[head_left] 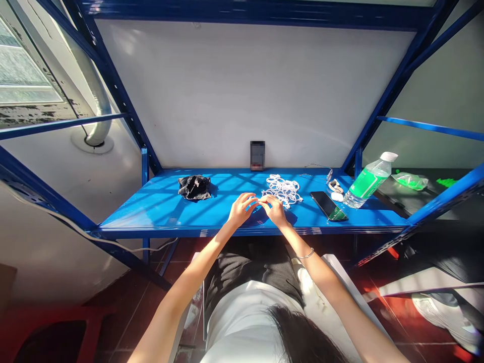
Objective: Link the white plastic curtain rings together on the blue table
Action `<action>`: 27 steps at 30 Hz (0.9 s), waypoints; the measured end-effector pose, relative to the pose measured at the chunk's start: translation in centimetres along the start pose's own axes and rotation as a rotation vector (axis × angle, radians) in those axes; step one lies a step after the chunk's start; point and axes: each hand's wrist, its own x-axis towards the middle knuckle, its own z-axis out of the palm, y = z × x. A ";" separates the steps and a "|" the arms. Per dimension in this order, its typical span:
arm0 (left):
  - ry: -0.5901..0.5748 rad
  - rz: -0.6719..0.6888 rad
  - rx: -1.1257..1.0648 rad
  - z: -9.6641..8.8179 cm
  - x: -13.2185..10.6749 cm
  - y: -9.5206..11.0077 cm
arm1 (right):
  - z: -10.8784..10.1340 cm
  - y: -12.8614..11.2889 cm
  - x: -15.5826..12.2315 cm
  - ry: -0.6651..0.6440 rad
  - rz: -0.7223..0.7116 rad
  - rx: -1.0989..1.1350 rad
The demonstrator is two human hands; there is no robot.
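Above the front part of the blue shelf (227,222), my left hand (242,209) and my right hand (275,209) meet at the fingertips. The fingers of both are closed in a pinch. What they pinch, if anything, is too small to make out. Just behind my right hand lies a loose pile of white plastic rings or loops (284,189), partly covered by its fingers. To the left of my hands, apart from them, a crumpled black plastic bag (194,187) stands with its mouth open.
Right of the pile lie a dark phone (328,205), a white cable (336,188) and a tilted water bottle (366,184) with a green label. A small dark device (257,156) leans on the back panel. Blue posts (381,106) frame the sides. Another person's shoe (446,317) shows at lower right.
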 end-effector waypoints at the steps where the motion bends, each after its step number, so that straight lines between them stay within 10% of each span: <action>1: 0.003 0.001 -0.001 0.0 0.0 0.0 | 0.0 0.0 0.0 -0.002 -0.003 0.004; 27: -0.014 -0.034 -0.024 0.1 -0.3 -0.1 | -0.2 -0.6 0.1 -0.076 -0.006 0.002</action>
